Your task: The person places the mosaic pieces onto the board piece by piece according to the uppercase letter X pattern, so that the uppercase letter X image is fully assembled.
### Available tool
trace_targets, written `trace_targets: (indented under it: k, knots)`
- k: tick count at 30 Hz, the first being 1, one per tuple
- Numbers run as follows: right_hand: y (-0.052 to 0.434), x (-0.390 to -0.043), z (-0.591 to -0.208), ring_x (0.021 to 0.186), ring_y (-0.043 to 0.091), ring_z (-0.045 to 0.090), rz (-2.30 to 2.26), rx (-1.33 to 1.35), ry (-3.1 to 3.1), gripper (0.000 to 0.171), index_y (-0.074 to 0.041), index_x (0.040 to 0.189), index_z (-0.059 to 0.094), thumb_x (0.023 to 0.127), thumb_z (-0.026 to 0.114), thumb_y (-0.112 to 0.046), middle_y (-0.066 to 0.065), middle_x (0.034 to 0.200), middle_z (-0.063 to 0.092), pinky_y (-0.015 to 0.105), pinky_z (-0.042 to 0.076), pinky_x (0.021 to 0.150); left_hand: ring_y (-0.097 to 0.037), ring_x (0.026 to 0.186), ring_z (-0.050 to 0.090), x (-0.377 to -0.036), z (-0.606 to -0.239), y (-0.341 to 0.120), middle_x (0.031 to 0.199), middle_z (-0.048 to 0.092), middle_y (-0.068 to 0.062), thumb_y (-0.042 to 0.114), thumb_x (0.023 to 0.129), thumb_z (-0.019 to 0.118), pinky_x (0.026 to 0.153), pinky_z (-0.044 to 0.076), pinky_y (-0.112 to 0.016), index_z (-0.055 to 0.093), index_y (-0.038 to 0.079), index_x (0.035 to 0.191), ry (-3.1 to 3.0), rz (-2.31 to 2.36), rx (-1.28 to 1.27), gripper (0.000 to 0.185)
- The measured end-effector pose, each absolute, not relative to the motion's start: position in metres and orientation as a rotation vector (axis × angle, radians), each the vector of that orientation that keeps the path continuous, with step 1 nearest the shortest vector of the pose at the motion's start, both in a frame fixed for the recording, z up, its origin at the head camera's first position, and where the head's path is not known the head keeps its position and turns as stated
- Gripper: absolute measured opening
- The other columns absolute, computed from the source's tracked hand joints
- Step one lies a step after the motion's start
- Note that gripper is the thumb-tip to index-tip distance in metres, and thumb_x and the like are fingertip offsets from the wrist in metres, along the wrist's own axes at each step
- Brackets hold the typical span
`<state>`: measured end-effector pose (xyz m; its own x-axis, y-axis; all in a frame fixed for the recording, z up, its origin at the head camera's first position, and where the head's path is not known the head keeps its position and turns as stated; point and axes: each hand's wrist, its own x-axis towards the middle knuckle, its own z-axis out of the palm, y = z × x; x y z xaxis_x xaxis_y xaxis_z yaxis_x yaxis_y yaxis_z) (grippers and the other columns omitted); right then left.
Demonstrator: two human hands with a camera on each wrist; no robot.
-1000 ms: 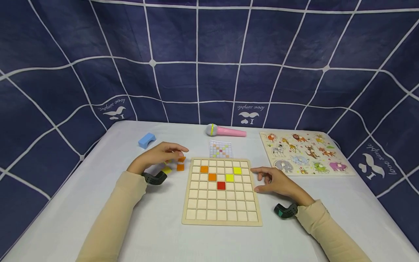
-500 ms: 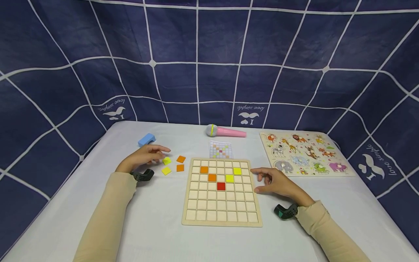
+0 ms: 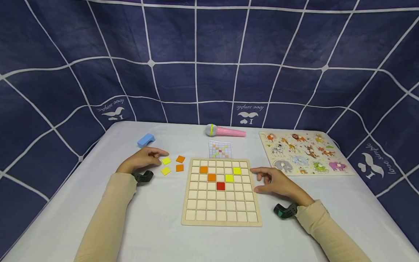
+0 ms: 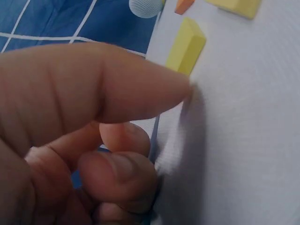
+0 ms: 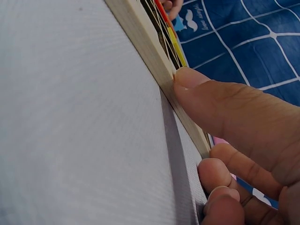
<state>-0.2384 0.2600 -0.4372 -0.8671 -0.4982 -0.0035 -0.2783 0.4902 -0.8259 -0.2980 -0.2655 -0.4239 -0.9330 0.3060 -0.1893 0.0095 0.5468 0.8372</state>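
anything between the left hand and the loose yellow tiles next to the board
Nothing visible. The left hand lies on the white table with its fingertips right beside the nearer flat yellow square tile; the left wrist view shows only bare table in that gap. The second yellow square tile also lies unblocked.

The left hand [image 3: 144,159] drew back leftward off the four loose square tiles, uncovering the far yellow square tile [image 3: 166,161] and far orange square tile [image 3: 180,159] on the surface, then rested just beside them.
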Motion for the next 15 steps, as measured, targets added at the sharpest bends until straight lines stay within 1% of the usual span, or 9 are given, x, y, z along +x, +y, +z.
trace_targets:
  k: [10, 15]
  knots:
    - [0.2604, -0.2383, -0.4369, 0.07, 0.008, 0.047, -1.325, -0.665, 2.485, 0.066, 0.011, 0.139, 0.064, 0.083, 0.093, -0.006, 0.008, 0.099, 0.06, 0.023, 0.04, 0.061, -0.016, 0.079, 0.046, -0.2959, -0.4197, -0.2613, 0.082, 0.05, 0.002, 0.0, 0.089, 0.073, 0.069, 0.038, -0.023, 0.069, -0.009, 0.135, 2.524, 1.237, 0.306, 0.046]
    - [0.2603, -0.2385, -0.4367, 0.07, 0.007, 0.048, -1.325, -0.675, 2.485, 0.066, 0.011, 0.139, 0.064, 0.082, 0.093, -0.005, 0.008, 0.099, 0.06, 0.022, 0.04, 0.061, -0.016, 0.08, 0.045, -0.296, -0.4193, -0.2612, 0.085, 0.048, 0.0, -0.004, 0.089, 0.07, 0.069, 0.039, -0.025, 0.066, -0.01, 0.137, 2.465, 1.247, 0.399, 0.049]
